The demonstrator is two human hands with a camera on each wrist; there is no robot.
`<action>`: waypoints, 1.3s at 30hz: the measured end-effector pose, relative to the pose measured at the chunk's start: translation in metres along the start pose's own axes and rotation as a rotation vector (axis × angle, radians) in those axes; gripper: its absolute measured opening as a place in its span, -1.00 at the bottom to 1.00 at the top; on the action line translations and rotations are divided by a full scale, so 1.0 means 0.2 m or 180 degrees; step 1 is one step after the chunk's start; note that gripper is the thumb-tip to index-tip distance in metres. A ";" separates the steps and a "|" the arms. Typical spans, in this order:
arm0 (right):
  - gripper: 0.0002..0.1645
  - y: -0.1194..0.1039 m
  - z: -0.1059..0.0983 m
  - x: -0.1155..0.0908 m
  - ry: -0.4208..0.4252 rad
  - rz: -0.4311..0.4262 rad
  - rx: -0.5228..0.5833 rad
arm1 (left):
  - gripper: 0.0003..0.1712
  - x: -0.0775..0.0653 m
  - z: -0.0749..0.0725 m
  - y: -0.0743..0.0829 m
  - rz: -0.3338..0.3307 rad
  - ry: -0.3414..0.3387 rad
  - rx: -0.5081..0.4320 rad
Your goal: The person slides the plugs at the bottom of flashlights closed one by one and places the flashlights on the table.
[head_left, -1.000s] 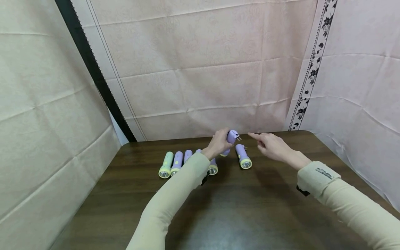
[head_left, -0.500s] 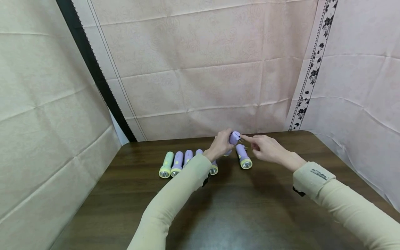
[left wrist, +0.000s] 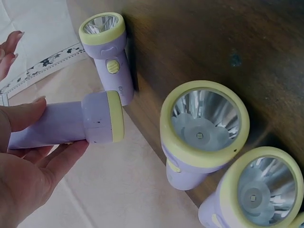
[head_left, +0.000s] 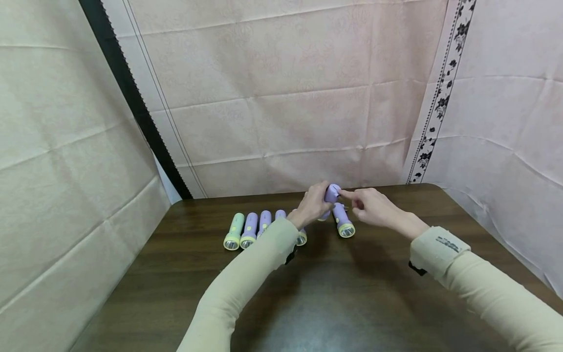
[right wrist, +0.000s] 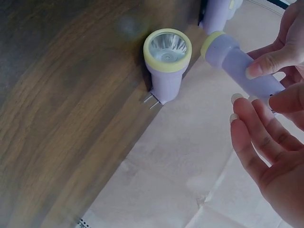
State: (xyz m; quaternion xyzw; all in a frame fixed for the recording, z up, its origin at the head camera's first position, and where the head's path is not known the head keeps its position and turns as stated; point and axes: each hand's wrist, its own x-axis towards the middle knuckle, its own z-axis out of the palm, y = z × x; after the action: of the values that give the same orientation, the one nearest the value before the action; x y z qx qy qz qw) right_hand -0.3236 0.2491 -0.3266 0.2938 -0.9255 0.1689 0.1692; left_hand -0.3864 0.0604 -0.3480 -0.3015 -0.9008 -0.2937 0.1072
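Note:
My left hand (head_left: 313, 203) grips a purple flashlight (head_left: 333, 191) with a yellow rim, raised above the far part of the table. In the left wrist view, thumb and fingers wrap the barrel of this flashlight (left wrist: 61, 124), lens end outward. The extended index finger of my right hand (head_left: 374, 208) touches its tail end. The other right fingers are loosely bent and hold nothing, as the right hand (right wrist: 278, 164) shows in the right wrist view. Just below lies another purple flashlight (head_left: 341, 217), two metal prongs (right wrist: 151, 101) sticking out of its tail.
Left of my hands, a green flashlight (head_left: 235, 231) and several purple flashlights (head_left: 249, 227) lie in a row, lenses toward me; my left arm partly covers them. The dark wooden table (head_left: 343, 298) ends at a pale cloth backdrop (head_left: 264, 122).
My right hand has moved left until its index finger meets the held flashlight's tail. Prongs seen sticking out there earlier no longer show in the head view. The left hand has shifted slightly right.

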 end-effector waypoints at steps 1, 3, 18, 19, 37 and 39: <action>-0.25 0.00 0.00 0.00 -0.0016 0.0016 0.0020 | -0.60 0.00 0.00 0.00 0.0014 0.0002 -0.0006; -0.25 -0.01 -0.01 0.01 -0.0055 0.0062 0.0060 | -0.61 -0.01 0.00 0.01 0.0030 -0.0018 -0.0026; -0.21 -0.01 0.01 0.00 -0.0057 0.0161 0.0163 | -0.56 -0.04 -0.01 0.05 -0.0042 -0.0274 -0.0011; -0.21 -0.01 0.01 0.00 -0.0063 0.0163 0.0147 | -0.55 -0.04 -0.01 0.05 -0.0069 -0.0286 0.0063; -0.18 0.02 0.03 -0.03 -0.0129 0.0285 -0.0172 | -0.38 -0.01 0.00 -0.02 -0.0740 -0.0535 0.1419; -0.20 0.02 0.03 -0.03 -0.0127 0.0288 -0.0189 | -0.44 0.00 0.02 -0.03 -0.0788 -0.0518 0.1480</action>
State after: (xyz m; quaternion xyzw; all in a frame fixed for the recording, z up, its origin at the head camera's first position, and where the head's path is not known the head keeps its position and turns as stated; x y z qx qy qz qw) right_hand -0.3214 0.2524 -0.3354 0.2498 -0.9456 0.1429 0.1515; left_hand -0.3899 0.0580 -0.3549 -0.1790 -0.9796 -0.0647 0.0641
